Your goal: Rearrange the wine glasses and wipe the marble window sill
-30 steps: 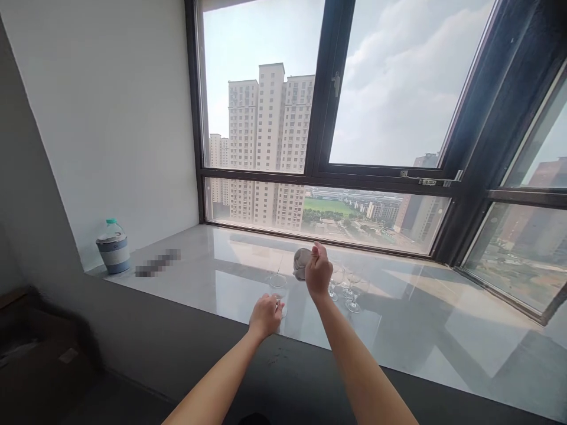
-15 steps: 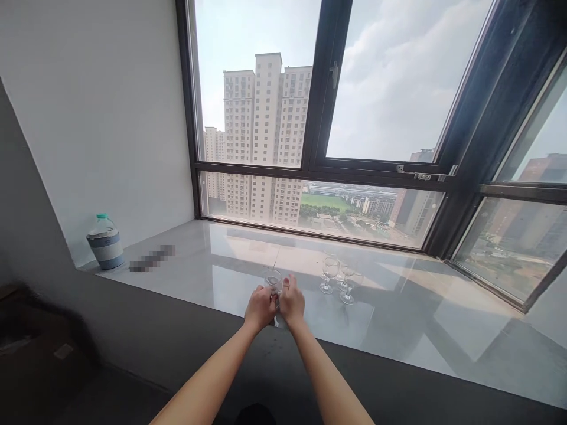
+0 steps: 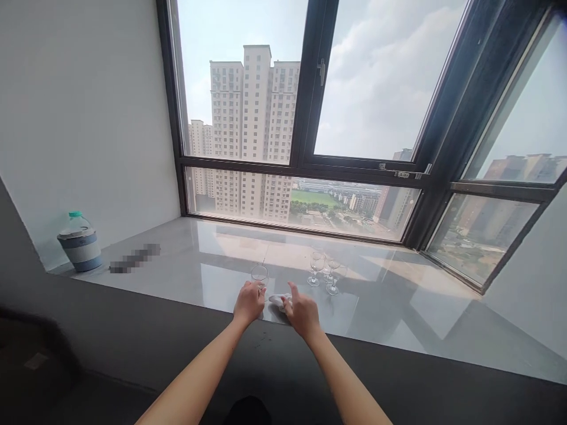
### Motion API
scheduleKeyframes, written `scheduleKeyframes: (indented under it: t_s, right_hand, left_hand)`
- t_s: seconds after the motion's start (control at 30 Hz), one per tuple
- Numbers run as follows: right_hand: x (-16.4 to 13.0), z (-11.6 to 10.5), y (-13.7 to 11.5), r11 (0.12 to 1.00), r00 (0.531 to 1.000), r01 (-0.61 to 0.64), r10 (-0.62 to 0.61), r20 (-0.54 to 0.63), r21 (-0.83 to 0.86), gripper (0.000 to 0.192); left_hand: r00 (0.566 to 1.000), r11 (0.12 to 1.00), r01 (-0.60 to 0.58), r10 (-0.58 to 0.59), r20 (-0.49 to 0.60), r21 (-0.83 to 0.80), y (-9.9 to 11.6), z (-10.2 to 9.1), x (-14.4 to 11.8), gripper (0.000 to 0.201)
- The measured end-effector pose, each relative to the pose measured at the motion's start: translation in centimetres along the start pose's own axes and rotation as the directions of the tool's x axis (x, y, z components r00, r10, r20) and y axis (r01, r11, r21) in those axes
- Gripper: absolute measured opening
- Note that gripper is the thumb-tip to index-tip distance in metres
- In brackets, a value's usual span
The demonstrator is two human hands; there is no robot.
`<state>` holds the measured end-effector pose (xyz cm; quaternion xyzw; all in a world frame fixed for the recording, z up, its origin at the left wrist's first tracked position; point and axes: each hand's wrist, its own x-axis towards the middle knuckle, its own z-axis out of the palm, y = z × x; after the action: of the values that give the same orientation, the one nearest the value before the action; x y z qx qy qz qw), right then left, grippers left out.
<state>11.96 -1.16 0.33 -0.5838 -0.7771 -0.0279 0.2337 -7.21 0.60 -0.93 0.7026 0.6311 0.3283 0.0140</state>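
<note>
Your left hand is wrapped around the lower part of a stemmed glass, which stands upright near the front edge of the grey sill. Your right hand rests on a small white cloth lying flat on the sill just right of the glass; fingers loosely curled over it, firm grip or not, can't tell. Three more glasses are clustered further right. A plastic jug sits in the far left corner.
</note>
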Motion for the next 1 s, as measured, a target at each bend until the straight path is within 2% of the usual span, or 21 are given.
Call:
scheduleKeyframes:
  t_s: [0.1,0.23,0.33,0.4,0.47,0.53,0.8,1.0]
  right_hand:
    - [-2.0,-1.5,4.1,0.992,1.0,0.002,-0.004,-0.022,-0.128,0.055]
    - [-4.0,-3.5,10.6,0.95,0.983,-0.183,0.173,-0.063,-0.252,0.054]
    - [-4.8,-4.5,14.8,0.893,0.928,-0.364,0.324,-0.184,-0.265,0.054]
    - [-4.8,-4.7,16.6,0.841,0.857,-0.495,0.432,-0.281,-0.219,0.054]
    - [-4.6,-4.7,17.6,0.789,0.784,-0.595,0.529,-0.326,-0.15,0.053]
    - [-4.4,-4.6,17.8,0.767,0.754,-0.633,0.581,-0.306,-0.104,0.051]
    - [-4.2,-4.8,17.5,0.752,0.737,-0.659,0.643,-0.206,-0.013,0.05]
    - [-4.3,-4.9,17.3,0.753,0.732,-0.658,0.638,-0.237,-0.003,0.046]
  left_hand:
    - [1.0,1.0,-0.014,0.014,0.001,0.007,-0.1,0.0,0.1,0.021]
    - [1.0,1.0,-0.005,0.005,0.009,0.027,-0.1,-0.1,0.2,0.02]
    - [1.0,1.0,-0.004,0.003,0.022,0.027,0.0,-0.3,0.2,0.02]
    - [1.0,1.0,-0.008,0.007,0.026,0.024,0.1,-0.4,0.2,0.019]
    - [1.0,0.999,-0.005,0.004,0.026,0.035,0.1,-0.4,0.2,0.018]
    - [1.0,0.999,-0.006,0.005,0.027,0.052,0.0,-0.4,0.2,0.017]
    - [0.997,0.994,-0.055,0.049,0.066,0.099,0.0,-0.3,0.3,0.018]
    - [0.989,0.986,-0.094,0.078,0.124,0.134,-0.1,-0.2,0.8,0.022]
